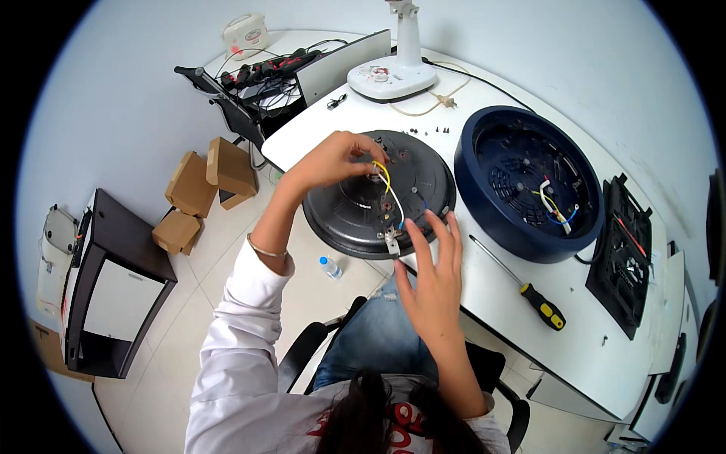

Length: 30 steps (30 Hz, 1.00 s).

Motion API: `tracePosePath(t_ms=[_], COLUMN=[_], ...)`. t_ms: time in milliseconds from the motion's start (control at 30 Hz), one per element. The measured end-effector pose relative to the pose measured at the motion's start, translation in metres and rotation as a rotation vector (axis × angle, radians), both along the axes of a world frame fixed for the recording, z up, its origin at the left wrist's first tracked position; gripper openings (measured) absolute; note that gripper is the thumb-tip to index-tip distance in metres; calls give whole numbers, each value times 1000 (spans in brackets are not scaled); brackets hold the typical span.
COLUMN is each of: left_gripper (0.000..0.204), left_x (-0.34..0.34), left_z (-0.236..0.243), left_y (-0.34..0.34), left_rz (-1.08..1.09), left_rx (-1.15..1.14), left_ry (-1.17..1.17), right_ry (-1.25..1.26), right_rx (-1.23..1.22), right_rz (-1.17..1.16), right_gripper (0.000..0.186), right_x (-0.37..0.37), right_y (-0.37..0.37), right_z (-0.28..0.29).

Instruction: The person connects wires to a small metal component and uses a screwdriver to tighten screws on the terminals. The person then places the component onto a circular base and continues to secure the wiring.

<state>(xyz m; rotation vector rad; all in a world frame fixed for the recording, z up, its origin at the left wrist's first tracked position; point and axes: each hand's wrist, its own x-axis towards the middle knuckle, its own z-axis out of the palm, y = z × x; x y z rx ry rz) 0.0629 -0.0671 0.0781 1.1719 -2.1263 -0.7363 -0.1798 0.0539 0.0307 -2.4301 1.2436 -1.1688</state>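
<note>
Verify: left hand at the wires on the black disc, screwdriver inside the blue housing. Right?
No on the screwdriver: the head view shows it on the white table, outside the blue housing. Left hand at the wires on the black disc: correct.

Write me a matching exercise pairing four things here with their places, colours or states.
1. metal disc
2. screwdriver
3. small bottle
4. tool case

A. blue cap
B. open, beside the round blue housing
C. beneath the left hand
D. yellow-and-black handle

Pairs: 1-C, 2-D, 3-A, 4-B.
</note>
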Motion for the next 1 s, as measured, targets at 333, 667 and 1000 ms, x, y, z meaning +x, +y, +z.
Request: tracePosePath(t_ms=[333,667,1000], left_gripper=[15,21,13], left_x=[-6,-14,-7], left_z=[0,-7,-1], left_y=[12,4,6], left_rz=[256,324,200], left_rx=[-46,-220,-156], left_ry=[61,27,65], right_ry=[-3,129,-88], right_rx=[-36,-12,-47], right_rz=[117,92,102], right_gripper=[54,36,24], right_x=[10,7,1], right_y=[-13,-18,-26], right_z=[5,9,5])
